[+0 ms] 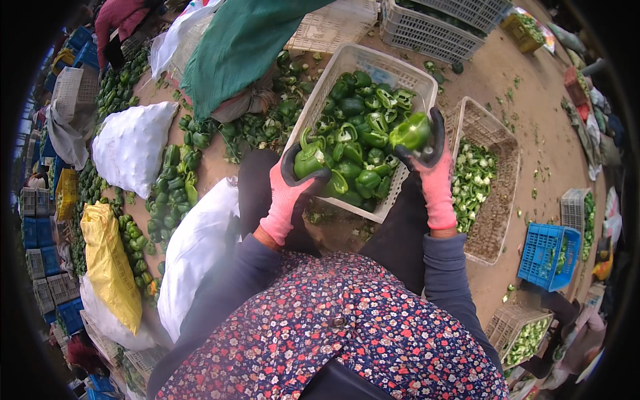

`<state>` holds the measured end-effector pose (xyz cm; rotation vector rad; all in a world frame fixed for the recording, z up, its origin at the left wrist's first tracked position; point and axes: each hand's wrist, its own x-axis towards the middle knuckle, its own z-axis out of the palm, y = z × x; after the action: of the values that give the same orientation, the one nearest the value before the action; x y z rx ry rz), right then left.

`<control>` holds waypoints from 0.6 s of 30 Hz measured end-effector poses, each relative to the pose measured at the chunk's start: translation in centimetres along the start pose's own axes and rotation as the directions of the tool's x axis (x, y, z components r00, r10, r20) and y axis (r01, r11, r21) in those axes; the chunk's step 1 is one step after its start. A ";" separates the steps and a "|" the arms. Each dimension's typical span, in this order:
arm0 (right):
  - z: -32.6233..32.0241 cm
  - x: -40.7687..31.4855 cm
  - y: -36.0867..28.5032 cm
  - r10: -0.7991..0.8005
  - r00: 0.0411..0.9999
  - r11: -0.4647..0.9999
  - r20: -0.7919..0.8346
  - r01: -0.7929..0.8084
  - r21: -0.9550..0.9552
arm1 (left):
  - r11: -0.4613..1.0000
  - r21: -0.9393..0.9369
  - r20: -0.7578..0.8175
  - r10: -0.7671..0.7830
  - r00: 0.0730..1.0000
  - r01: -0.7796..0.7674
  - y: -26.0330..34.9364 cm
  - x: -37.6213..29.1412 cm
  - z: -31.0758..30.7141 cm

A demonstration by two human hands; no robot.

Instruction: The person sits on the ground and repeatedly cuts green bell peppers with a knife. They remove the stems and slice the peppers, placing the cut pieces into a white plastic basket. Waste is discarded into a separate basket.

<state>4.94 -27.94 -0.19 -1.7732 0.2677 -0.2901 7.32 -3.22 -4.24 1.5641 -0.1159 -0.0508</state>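
Note:
My left hand [295,187], in a pink glove with a dark coated palm, grips a cut green bell pepper [309,162] over the near left side of a white plastic crate [382,215]. In my right hand [432,160], gloved alike, is another green pepper piece [411,132] at the crate's right edge. A thin shiny sliver shows beside that hand; I cannot tell what it is. Whole and halved green peppers [367,137] fill much of the crate, which sits between my knees.
At the right, a second crate [492,220] holds pepper cores and scraps [472,182]. Stacked grey crates [432,37] stand ahead. White sacks [135,142], a yellow sack [110,265] and loose peppers [172,195] lie at the left. A blue crate [545,250] sits farther right.

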 end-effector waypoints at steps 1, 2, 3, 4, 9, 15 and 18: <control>0.2 0.4 0.5 -0.072 0.994 0.992 -0.080 0.064 -0.107 | 0.937 0.331 0.000 0.116 0.993 -0.109 0.3 0.2 0.0; 0.6 0.3 1.0 -0.060 0.998 0.998 0.018 0.060 -0.018 | 0.902 0.358 0.058 0.239 0.969 -0.243 0.5 0.2 0.2; 1.2 -0.1 1.6 -0.059 0.989 0.994 0.135 0.071 -0.080 | 0.866 0.394 0.115 0.286 0.951 -0.308 0.7 -0.3 0.5; 2.8 -1.3 2.3 -0.024 0.976 0.999 0.215 0.030 -0.021 | 0.804 0.472 0.172 0.319 0.932 -0.362 0.8 -0.6 0.8; 7.2 -5.6 2.3 0.027 0.951 0.989 0.309 -0.071 0.132 | 0.741 0.598 0.264 0.178 0.948 -0.306 1.0 -5.2 0.5; 7.8 -7.7 0.5 0.189 0.799 0.946 0.571 -0.303 0.111 | 0.859 0.460 0.276 0.101 0.956 -0.224 0.8 -8.2 -0.8; 7.7 -7.8 0.8 0.171 0.786 0.923 0.595 -0.338 0.181 | 0.892 0.395 0.299 0.102 0.949 -0.220 0.6 -8.2 -0.9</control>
<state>0.16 -18.43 -3.05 -1.4388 0.0279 0.3935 -0.71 -1.49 -3.98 1.9729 -0.5048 -0.1142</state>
